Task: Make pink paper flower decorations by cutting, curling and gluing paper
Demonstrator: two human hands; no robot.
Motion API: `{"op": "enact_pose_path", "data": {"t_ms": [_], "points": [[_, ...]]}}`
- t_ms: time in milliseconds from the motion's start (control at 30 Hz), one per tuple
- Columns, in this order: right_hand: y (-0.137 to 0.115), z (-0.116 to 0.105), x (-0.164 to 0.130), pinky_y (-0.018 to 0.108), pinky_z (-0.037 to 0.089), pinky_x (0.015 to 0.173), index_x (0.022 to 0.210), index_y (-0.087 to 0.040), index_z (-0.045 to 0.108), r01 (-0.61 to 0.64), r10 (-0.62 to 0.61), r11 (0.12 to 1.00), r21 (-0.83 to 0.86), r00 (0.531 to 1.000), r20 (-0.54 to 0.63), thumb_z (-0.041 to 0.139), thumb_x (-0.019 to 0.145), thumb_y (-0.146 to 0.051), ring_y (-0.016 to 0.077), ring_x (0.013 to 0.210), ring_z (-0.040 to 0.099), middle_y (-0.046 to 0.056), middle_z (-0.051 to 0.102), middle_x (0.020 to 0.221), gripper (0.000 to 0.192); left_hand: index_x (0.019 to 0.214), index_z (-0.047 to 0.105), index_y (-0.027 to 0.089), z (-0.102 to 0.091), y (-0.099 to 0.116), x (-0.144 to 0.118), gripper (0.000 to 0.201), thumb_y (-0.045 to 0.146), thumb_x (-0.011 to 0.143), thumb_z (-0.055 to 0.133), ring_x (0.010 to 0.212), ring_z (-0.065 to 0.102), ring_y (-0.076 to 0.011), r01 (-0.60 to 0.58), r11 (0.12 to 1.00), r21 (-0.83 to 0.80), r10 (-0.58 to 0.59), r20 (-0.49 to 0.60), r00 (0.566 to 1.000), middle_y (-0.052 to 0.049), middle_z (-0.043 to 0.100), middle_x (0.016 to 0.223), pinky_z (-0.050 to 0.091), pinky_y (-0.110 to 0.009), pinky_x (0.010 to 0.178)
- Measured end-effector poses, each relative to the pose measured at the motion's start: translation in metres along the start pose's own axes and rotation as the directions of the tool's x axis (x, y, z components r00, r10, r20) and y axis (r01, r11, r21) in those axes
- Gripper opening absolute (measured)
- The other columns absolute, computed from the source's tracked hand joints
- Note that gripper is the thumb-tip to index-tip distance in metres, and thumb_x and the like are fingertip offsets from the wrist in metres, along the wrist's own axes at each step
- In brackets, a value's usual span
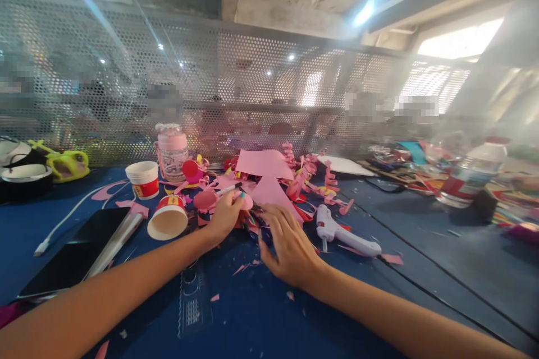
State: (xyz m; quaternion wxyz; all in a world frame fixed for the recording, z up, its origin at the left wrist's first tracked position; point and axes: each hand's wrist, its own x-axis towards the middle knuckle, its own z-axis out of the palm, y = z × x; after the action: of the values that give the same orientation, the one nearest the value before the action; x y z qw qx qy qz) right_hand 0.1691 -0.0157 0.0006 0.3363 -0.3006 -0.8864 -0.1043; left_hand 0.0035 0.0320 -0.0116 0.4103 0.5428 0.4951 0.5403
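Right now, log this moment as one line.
left hand: holds pen over pink paper scraps | right hand: flat on scraps, open | nearby: glue gun, tipped paper cup, phone

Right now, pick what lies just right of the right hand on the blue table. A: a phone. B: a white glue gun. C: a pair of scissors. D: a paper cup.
B: the white glue gun lies on the blue table just right of the right hand; the tipped paper cup and the phone are on the left side.
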Motion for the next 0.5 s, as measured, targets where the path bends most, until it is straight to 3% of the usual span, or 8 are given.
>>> {"op": "enact_pose_path", "data": {"t_ms": [67,133,267,433,500], "points": [[0.003,0.007,-0.001,0.053,0.037,0.097,0.120,-0.001,0.045,-0.198,0.206,0.973,-0.122,0.976,0.064,0.047,0.079,-0.024,0.0356,0.123,0.038,0.028,0.044,0.130,0.047,0.075,0.046,0.019,0.000,0.000,0.000,0.015,0.031,0.082,0.048,0.035,0.049,-0.0116,-0.003,1.000,0.007,0.003,0.002,1.000,0.003,0.056,0.048,0.037,-0.021,0.034],[0.004,0.011,-0.002,0.052,0.036,0.099,0.123,0.005,0.042,-0.302,0.330,0.938,-0.172,0.929,0.167,0.045,0.082,-0.029,0.0371,0.126,0.035,0.030,0.040,0.133,0.053,0.073,0.047,0.019,-0.001,0.000,0.000,0.015,0.031,0.081,0.048,0.034,0.049,-0.0114,-0.003,1.000,0.015,0.003,0.000,1.000,0.003,0.055,0.047,0.036,-0.020,0.034],[0.003,0.007,0.004,0.048,0.037,0.098,0.119,0.003,0.048,-0.330,0.373,0.924,-0.192,0.886,0.274,0.040,0.086,-0.031,0.0348,0.120,0.043,0.026,0.050,0.125,0.048,0.072,0.046,0.019,-0.001,0.000,0.001,0.018,0.034,0.082,0.048,0.034,0.047,-0.0106,-0.004,1.000,0.012,0.004,0.005,1.000,0.003,0.055,0.047,0.034,-0.019,0.033],[0.011,0.003,0.042,0.040,0.037,0.095,0.102,-0.003,0.057,-0.308,0.364,0.913,-0.268,0.911,0.192,0.041,0.084,-0.025,0.0312,0.108,0.048,0.021,0.058,0.107,0.032,0.070,0.046,0.019,0.001,0.000,0.001,0.025,0.042,0.082,0.047,0.034,0.046,-0.0106,-0.011,1.000,-0.012,0.012,0.025,1.000,0.004,0.053,0.045,0.034,-0.020,0.034],[0.023,0.011,0.063,0.038,0.038,0.092,0.103,-0.003,0.055,-0.363,0.437,0.869,-0.337,0.883,0.174,0.047,0.080,-0.025,0.0311,0.105,0.048,0.021,0.058,0.105,0.032,0.070,0.045,0.019,0.001,0.000,0.000,0.028,0.045,0.082,0.046,0.034,0.047,-0.0109,-0.001,1.000,-0.018,0.002,0.027,1.000,0.004,0.053,0.045,0.034,-0.020,0.034]]}}
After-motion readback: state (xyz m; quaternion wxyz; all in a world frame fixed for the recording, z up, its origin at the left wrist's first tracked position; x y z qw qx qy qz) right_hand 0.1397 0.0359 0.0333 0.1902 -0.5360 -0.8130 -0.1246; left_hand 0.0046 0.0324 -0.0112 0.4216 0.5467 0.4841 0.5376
